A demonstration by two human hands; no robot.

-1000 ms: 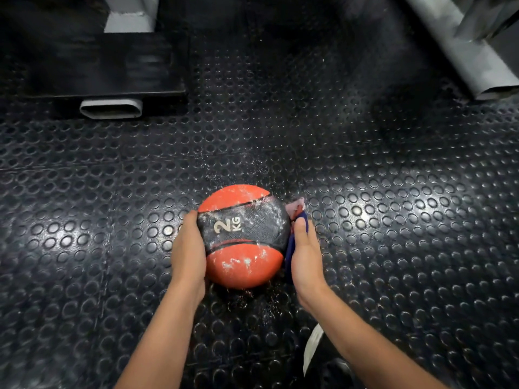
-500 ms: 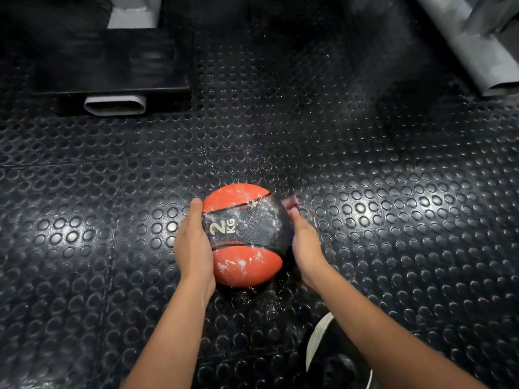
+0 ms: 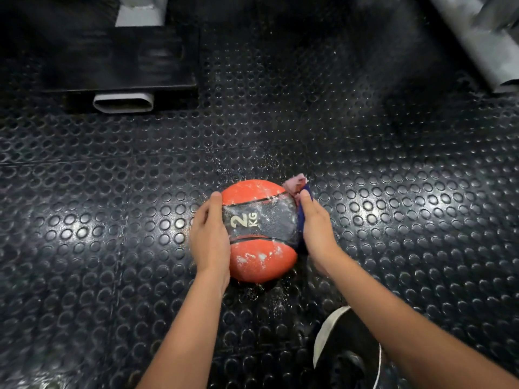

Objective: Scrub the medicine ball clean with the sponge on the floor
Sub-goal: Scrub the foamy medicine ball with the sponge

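Right hand (image 3: 316,220) slid the blue-and-pink sponge (image 3: 300,192) up the orange-and-black rubber medicine ball (image 3: 261,234), fingers closed on it; left hand (image 3: 209,234) open-palmed, bracing opposite. White residue remains: partway.

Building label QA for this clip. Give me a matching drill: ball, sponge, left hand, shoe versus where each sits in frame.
Things:
1. ball
2. sponge
3. left hand
4. shoe

Places:
A. bottom of frame, under the right forearm
B. flat against the ball's left side
C. on the studded floor between both hands
D. pressed to the ball's right side by the right hand

Pairs: 1-C, 2-D, 3-B, 4-A
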